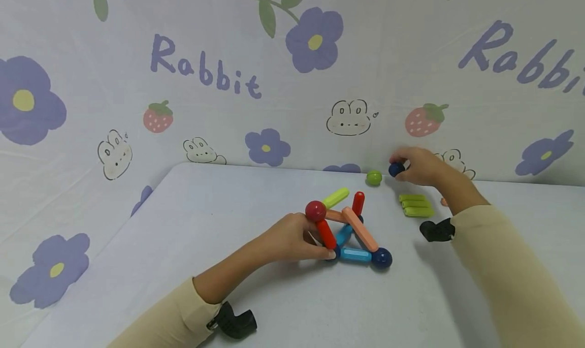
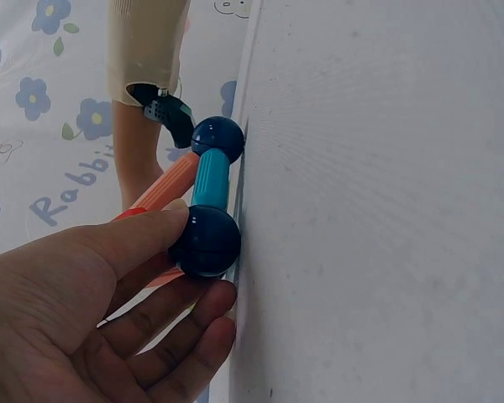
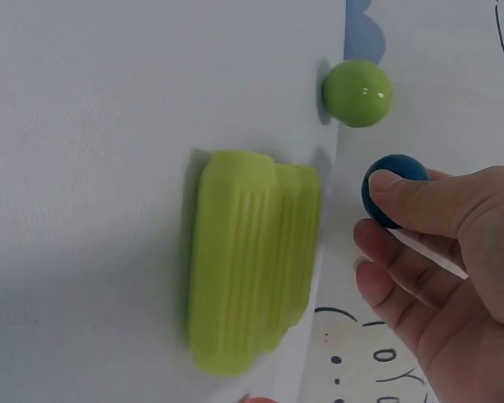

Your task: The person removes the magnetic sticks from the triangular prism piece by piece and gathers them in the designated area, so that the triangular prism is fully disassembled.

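A toy frame of building sticks and balls stands on the table, with a red ball (image 1: 316, 211) at its top and a dark blue ball (image 1: 381, 258) at its near right corner. Red, orange and blue sticks (image 1: 356, 255) join its corners. My left hand (image 1: 292, 240) pinches another dark blue ball (image 2: 205, 242) of this frame, thumb on its upper side and fingers beneath. At the back of the table, my right hand (image 1: 419, 167) holds a loose dark blue ball (image 3: 395, 189) between thumb and fingers. A green ball (image 1: 374, 178) sits just left of it.
Three lime-green sticks (image 1: 416, 206) lie side by side in front of my right hand. Partly hidden by the right forearm is an orange piece (image 1: 444, 201). The white table (image 1: 219, 206) ends at a cloth backdrop (image 1: 210, 33) with printed flowers and rabbits.
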The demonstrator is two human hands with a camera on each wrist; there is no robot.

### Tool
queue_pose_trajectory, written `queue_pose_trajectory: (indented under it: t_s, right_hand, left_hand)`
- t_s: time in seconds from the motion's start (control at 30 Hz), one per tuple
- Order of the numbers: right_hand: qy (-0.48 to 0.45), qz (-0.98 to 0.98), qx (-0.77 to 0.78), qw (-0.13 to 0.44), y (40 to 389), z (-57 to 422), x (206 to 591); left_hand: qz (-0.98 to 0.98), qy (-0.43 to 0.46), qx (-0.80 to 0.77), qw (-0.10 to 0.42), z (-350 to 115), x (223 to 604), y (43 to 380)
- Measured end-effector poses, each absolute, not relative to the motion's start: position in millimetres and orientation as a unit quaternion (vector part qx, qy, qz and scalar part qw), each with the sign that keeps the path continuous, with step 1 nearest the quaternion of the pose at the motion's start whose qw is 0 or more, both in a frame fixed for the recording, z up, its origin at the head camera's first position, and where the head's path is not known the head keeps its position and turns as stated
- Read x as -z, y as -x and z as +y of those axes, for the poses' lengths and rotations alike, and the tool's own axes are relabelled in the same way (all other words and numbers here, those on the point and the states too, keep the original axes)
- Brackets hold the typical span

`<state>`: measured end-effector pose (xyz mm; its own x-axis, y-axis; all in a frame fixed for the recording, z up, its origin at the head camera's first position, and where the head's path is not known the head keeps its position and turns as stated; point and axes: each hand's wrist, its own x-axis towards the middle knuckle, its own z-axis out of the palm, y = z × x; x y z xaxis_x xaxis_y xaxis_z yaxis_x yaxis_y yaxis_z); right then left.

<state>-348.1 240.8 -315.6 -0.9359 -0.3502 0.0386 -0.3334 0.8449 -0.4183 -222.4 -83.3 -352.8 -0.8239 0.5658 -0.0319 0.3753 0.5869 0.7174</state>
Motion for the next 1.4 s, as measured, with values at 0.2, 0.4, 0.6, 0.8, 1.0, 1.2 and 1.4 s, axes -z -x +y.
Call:
queue_pose_trajectory:
  t_s: [0.2, 0.4, 0.6, 0.8, 1.0, 1.2, 1.4]
  right_hand:
    - [0.159, 0.964, 0.211, 0.030, 350, 241, 323]
    - [0.155, 0.966, 0.203, 0.033, 348, 241, 327]
    - [0.155, 0.966, 0.202, 0.040, 349, 240, 329]
    - [0.157, 0.969, 0.189, 0.036, 346, 245, 325]
    - [0.198, 0.965, 0.175, -0.004, 334, 246, 316]
    - [0.298, 0.922, 0.232, -0.084, 299, 209, 291]
    - [0.419, 0.872, 0.253, -0.010, 258, 155, 271]
  left_hand:
    - [0.881, -0.266, -0.367, 0.132, -81, 350, 221]
    - [0.882, -0.265, -0.366, 0.134, -79, 349, 220]
    - [0.882, -0.269, -0.364, 0.131, -78, 349, 220]
    - [0.883, -0.271, -0.362, 0.128, -78, 349, 221]
    - [0.885, -0.263, -0.360, 0.131, -78, 350, 221]
    - [0.886, -0.252, -0.364, 0.138, -80, 352, 220]
    - [0.874, -0.274, -0.378, 0.137, -84, 351, 221]
